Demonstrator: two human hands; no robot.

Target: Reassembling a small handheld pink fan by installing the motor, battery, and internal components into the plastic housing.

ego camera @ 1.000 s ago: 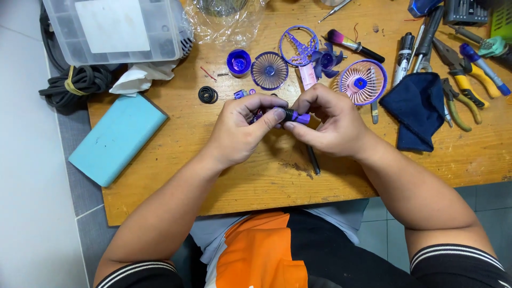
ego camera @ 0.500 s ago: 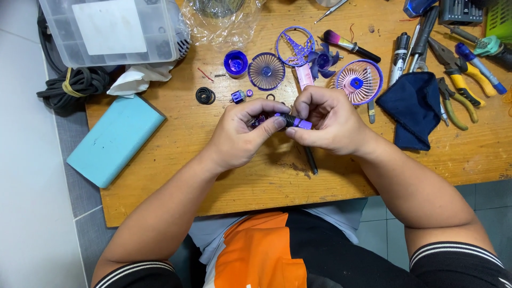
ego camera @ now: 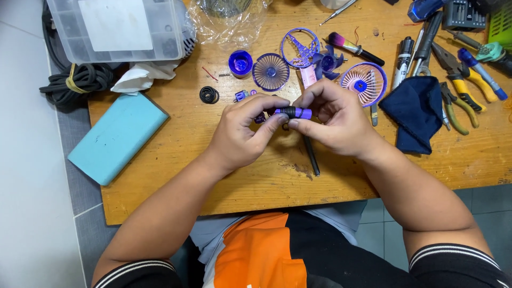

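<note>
A small purple-and-black cylinder (ego camera: 292,112) is pinched between the fingertips of the left hand (ego camera: 242,130) and right hand (ego camera: 330,118), just above the wooden table (ego camera: 256,181). Beyond it lie a round grille (ego camera: 270,71), a purple cap (ego camera: 240,63) and a fan guard (ego camera: 364,84).

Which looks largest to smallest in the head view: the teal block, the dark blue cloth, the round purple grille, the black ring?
1. teal block
2. dark blue cloth
3. round purple grille
4. black ring
All lie on the same table, so nearness hardly affects this.
</note>
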